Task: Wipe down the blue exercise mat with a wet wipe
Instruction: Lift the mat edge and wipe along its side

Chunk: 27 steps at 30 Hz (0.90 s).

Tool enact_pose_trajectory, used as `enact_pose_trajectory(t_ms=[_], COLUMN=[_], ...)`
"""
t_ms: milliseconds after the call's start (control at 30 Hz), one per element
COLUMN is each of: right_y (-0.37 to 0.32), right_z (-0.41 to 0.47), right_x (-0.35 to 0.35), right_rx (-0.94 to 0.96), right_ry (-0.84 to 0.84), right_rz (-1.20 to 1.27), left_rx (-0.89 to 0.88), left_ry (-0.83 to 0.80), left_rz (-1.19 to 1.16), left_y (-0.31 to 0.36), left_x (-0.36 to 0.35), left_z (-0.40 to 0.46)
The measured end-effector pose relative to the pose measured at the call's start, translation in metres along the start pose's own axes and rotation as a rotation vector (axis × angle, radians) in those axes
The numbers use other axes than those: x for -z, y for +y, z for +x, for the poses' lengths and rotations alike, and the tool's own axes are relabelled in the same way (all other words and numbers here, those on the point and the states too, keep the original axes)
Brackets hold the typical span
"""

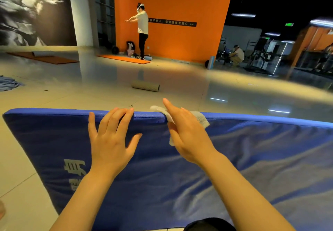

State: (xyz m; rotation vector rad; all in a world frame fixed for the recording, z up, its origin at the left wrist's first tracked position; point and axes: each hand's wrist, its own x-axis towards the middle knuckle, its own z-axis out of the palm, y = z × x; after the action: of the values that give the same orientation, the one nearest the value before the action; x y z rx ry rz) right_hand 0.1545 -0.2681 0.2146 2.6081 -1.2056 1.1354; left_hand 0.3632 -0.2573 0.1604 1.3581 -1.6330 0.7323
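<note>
The blue exercise mat [234, 158] fills the lower half of the head view, its far edge running across the middle and white lettering printed near its left end. My left hand [110, 138] lies flat on the mat with straight fingers, the fingertips reaching the far edge. My right hand [187, 133] is at the far edge just right of centre and holds a crumpled white wet wipe [200, 119] against the mat. The index finger points out past the edge, and the hand hides part of the wipe.
A grey foam roller [145, 86] lies on the glossy floor beyond the mat. A person [142, 30] stands on an orange mat [124, 58] by the orange wall. Another orange mat [45, 57] lies far left, blue cloth [8, 83] at left, gym machines [264, 55] at right.
</note>
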Motion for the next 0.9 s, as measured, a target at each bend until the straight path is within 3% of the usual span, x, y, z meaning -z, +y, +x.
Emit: enact_pose_trajectory(t_ms=[167, 267, 367, 433, 500, 567, 800, 900], right_y=[0.052, 0.086, 0.095, 0.095, 0.097, 0.100, 0.096, 0.100], right_z=[-0.024, -0.040, -0.043, -0.041, -0.043, -0.048, -0.046, -0.047], right_x=[0.042, 0.055, 0.050, 0.046, 0.048, 0.050, 0.045, 0.047], right_rx=[-0.108, -0.168, -0.141, -0.134, -0.118, -0.092, -0.166, -0.141], right_ry=[0.130, 0.130, 0.176, 0.213, 0.223, 0.224, 0.291, 0.259], right_rz=[-0.184, -0.359, -0.393, -0.358, -0.346, -0.344, -0.153, -0.189], left_rx=[0.079, 0.169, -0.011, -0.165, -0.210, -0.195, -0.261, -0.258], left_ry=[-0.038, 0.037, 0.063, -0.057, -0.192, -0.259, -0.242, -0.183], left_rz=[-0.041, -0.110, -0.143, -0.060, 0.008, 0.047, 0.199, 0.189], left_y=[0.014, 0.043, 0.099, 0.135, 0.145, 0.128, 0.039, 0.025], left_x=[0.007, 0.008, 0.000, -0.016, -0.029, -0.032, -0.018, -0.007], left_z=[0.006, 0.018, 0.037, 0.042, 0.045, 0.048, 0.059, 0.071])
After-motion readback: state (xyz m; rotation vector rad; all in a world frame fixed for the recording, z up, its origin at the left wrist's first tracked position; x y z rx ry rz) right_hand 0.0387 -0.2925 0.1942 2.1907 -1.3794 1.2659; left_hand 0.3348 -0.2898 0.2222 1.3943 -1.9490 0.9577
